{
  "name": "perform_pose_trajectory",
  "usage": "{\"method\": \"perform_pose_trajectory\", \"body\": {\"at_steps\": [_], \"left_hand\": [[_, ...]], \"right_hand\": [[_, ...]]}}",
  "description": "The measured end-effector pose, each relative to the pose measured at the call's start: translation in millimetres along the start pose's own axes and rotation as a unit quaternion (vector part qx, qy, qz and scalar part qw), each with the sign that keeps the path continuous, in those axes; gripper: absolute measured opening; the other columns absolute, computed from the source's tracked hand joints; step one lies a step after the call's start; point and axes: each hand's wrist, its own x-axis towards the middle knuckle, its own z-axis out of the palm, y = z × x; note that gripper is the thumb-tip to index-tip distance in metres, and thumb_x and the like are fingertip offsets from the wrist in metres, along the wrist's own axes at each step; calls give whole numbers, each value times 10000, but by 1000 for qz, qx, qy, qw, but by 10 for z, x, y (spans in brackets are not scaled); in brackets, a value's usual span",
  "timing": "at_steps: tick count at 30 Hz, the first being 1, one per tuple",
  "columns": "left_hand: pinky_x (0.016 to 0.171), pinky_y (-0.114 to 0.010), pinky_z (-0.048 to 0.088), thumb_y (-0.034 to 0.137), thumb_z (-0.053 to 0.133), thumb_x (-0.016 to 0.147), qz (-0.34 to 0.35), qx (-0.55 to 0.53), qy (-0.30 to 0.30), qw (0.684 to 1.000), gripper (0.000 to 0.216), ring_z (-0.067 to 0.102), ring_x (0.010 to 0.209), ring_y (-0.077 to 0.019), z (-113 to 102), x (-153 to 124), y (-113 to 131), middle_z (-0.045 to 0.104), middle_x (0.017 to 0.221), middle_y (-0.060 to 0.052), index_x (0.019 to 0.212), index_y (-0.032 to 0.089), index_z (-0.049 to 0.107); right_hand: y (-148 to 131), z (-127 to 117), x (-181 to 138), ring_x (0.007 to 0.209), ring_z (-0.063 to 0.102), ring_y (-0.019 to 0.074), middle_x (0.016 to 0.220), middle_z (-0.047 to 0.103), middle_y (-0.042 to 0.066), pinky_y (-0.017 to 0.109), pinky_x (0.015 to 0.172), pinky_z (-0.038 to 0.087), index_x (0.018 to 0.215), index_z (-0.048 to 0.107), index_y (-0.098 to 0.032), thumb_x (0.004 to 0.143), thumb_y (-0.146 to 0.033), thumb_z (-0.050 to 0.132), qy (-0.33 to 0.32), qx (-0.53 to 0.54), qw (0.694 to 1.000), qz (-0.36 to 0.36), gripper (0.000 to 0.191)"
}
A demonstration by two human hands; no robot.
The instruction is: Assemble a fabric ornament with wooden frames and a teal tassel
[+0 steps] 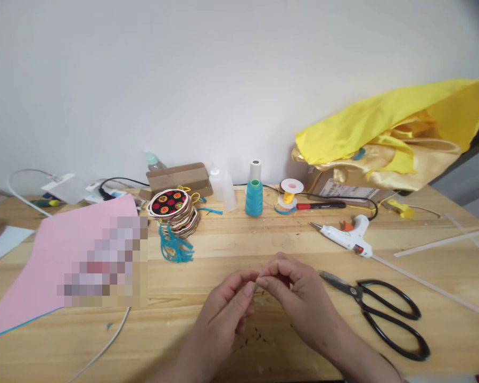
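Observation:
My left hand (227, 303) and my right hand (293, 290) meet over the wooden table (223, 239), fingertips pinched together around a tiny thin grey object (255, 288) that I cannot make out. Both hands are closed in a pinch. Small dark specks (255, 335) lie on the wood just below them. Black scissors (379, 314) lie shut to the right of my right hand, and a white glue gun (345, 236) rests beyond them.
A pink sheet (64, 250) covers the left. Behind the hands are a stack of patterned round pieces with teal tassels (174, 213), a teal thread cone (254, 198), white bottles (223, 189), a yellow spool (290, 190) and a yellow cloth (395, 127) on a box.

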Motion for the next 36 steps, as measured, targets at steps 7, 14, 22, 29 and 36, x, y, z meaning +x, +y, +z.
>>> {"method": "perform_pose_trajectory", "body": {"at_steps": [7, 14, 22, 29, 36], "left_hand": [[440, -203, 226, 406, 588, 802, 50, 109, 0, 993, 244, 294, 480, -81, 27, -28, 80, 363, 525, 65, 817, 179, 676], [441, -205, 203, 400, 603, 794, 67, 74, 61, 993, 246, 284, 469, -70, -61, -15, 33, 392, 536, 57, 740, 167, 661], [443, -177, 227, 379, 661, 757, 82, -59, 114, 988, 228, 307, 470, -50, -122, 23, 20, 400, 538, 61, 763, 151, 662], [429, -181, 212, 378, 657, 758, 81, -67, 110, 988, 231, 277, 449, -48, -121, 41, -8, 378, 515, 71, 760, 147, 651], [422, -184, 202, 421, 664, 738, 74, -56, 108, 990, 279, 277, 434, -47, -119, 43, 1, 373, 497, 73, 740, 143, 646]], "right_hand": [[-16, 29, 12, 659, 508, 100, 679, 545, -26, 221, 618, 378, 652, 586, -176, 817, -148, 570, -12, -46, 999, -11, 168], [63, -163, 130, 745, 534, 158, 747, 587, 26, 286, 686, 414, 713, 603, -181, 850, -174, 522, 92, -187, 977, -50, 159], [182, -81, 132, 821, 521, 215, 820, 638, 71, 336, 738, 416, 750, 671, -173, 826, -109, 548, -27, -458, 888, -39, 158], [333, 47, 89, 810, 505, 244, 783, 619, 90, 355, 695, 377, 722, 629, -163, 826, -78, 524, -29, -534, 839, -97, 171], [68, -98, 199, 738, 532, 177, 756, 612, 45, 294, 667, 407, 708, 560, -168, 843, -92, 471, -29, -331, 943, -15, 178]]}}
